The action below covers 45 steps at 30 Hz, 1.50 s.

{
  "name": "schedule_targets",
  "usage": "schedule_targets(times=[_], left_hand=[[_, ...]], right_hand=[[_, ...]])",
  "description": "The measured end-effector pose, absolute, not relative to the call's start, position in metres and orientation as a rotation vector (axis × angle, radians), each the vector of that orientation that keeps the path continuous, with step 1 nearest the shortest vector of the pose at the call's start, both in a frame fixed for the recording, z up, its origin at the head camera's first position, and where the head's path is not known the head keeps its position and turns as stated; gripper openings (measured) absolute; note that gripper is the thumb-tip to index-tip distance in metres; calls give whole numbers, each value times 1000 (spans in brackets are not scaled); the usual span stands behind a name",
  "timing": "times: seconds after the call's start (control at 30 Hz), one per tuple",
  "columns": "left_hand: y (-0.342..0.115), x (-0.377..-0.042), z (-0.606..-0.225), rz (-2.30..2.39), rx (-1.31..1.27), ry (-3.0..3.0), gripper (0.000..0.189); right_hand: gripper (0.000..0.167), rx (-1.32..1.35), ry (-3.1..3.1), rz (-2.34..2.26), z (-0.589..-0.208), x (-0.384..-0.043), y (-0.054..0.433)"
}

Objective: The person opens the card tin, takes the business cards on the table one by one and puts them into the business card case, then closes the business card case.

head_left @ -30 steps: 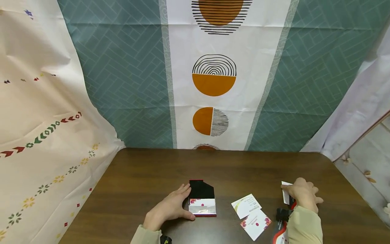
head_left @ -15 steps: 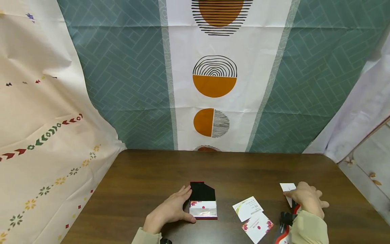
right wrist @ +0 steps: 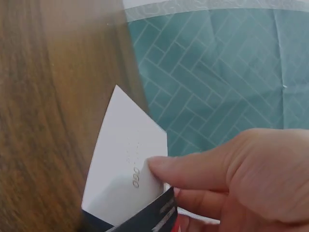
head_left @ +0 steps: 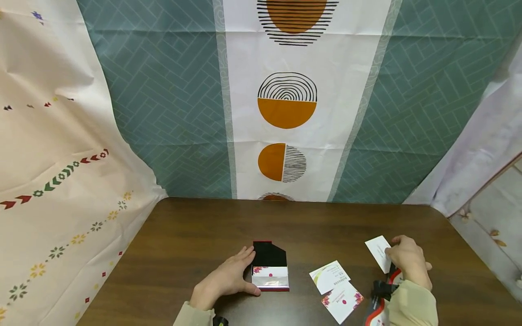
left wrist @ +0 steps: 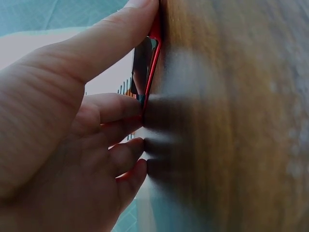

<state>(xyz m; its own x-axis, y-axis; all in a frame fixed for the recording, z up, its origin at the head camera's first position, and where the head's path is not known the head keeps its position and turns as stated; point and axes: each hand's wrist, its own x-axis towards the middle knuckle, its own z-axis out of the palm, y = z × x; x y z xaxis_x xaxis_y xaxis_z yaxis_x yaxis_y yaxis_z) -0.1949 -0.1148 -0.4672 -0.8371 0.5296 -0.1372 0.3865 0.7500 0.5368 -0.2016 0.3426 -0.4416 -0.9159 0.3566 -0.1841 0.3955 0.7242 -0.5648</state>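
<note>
A red-edged card case (head_left: 269,254) lies open on the table, its inside black, with a white floral card (head_left: 274,271) in its lower pocket. My left hand (head_left: 228,278) holds the case's left side, thumb at the lower edge and fingers along the side, as the left wrist view (left wrist: 72,121) confirms. Far to the right, my right hand (head_left: 409,260) pinches a white business card (head_left: 377,250). In the right wrist view the thumb presses on the card's printed face (right wrist: 116,145). The card's lower part is behind a black strip with pale lettering (right wrist: 149,215).
Two overlapping business cards, a yellow-green one (head_left: 326,276) and a floral one (head_left: 341,302), lie between the hands. A black and red package (head_left: 377,312) is partly under the right forearm. The brown table (head_left: 195,226) meets a patterned cloth backdrop (head_left: 175,136).
The white card in my right hand has tilted and now shows more of its face to the left of the fingers. The left hand and the case stay in place.
</note>
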Motion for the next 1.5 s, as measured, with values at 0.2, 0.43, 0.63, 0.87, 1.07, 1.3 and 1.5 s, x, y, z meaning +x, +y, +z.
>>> schedule_targets(times=[0.2,0.43,0.63,0.87,1.07,1.3,1.5], left_hand=[[-116,-196,-466,734,714,2673,101],[-117,-195,-466,740,723,2675,101],[-117,-197,-468,726,748,2691,102],[-117,-198,-468,722,744,2685,102],[-116,-195,-467,728,733,2673,101],[-115,-193,-466,730,716,2665,101],[-114,-192,-465,738,703,2656,100]], right_hand=[[25,588,2899,-1058,-437,-203,342],[21,373,3108,-1074,-436,-205,336],[12,224,3266,-1134,-436,-212,323],[8,158,3297,-1234,-433,-217,306],[9,98,3319,-1247,-434,-218,298],[12,14,3257,-1243,-430,-221,281],[16,-51,3136,-1347,-426,-225,257]])
